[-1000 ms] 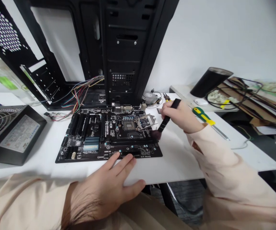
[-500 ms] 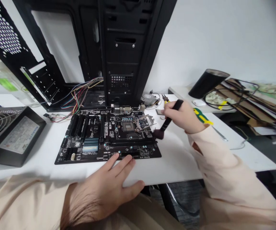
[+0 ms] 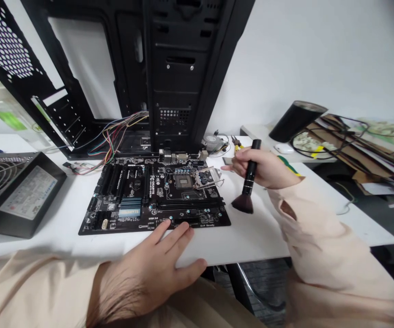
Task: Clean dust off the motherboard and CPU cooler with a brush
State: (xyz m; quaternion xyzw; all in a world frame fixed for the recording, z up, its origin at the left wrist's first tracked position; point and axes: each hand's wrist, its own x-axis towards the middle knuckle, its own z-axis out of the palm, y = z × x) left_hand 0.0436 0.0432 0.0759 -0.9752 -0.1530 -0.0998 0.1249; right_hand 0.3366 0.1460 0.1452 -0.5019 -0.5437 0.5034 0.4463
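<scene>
A black Gigabyte motherboard (image 3: 152,196) lies flat on the white table, its CPU socket (image 3: 183,182) uncovered and the metal retention bracket (image 3: 208,176) raised. My right hand (image 3: 265,168) is shut on a black-handled soft brush (image 3: 250,173), held nearly upright. Its dark bristles (image 3: 243,205) hang over the table just right of the board, not touching it. My left hand (image 3: 145,273) rests open at the table's front edge, with its fingertips on the board's near edge.
A black PC case (image 3: 173,68) stands behind the board, with coloured wires (image 3: 115,136) beneath it. A power supply (image 3: 19,191) sits left. Pliers (image 3: 237,144), a small cooler (image 3: 213,142) and a partly hidden screwdriver (image 3: 287,161) lie beyond my right hand.
My right hand has turned the brush from tilted to nearly upright, and the bristles have moved right, away from the board's edge. My left hand has not visibly moved.
</scene>
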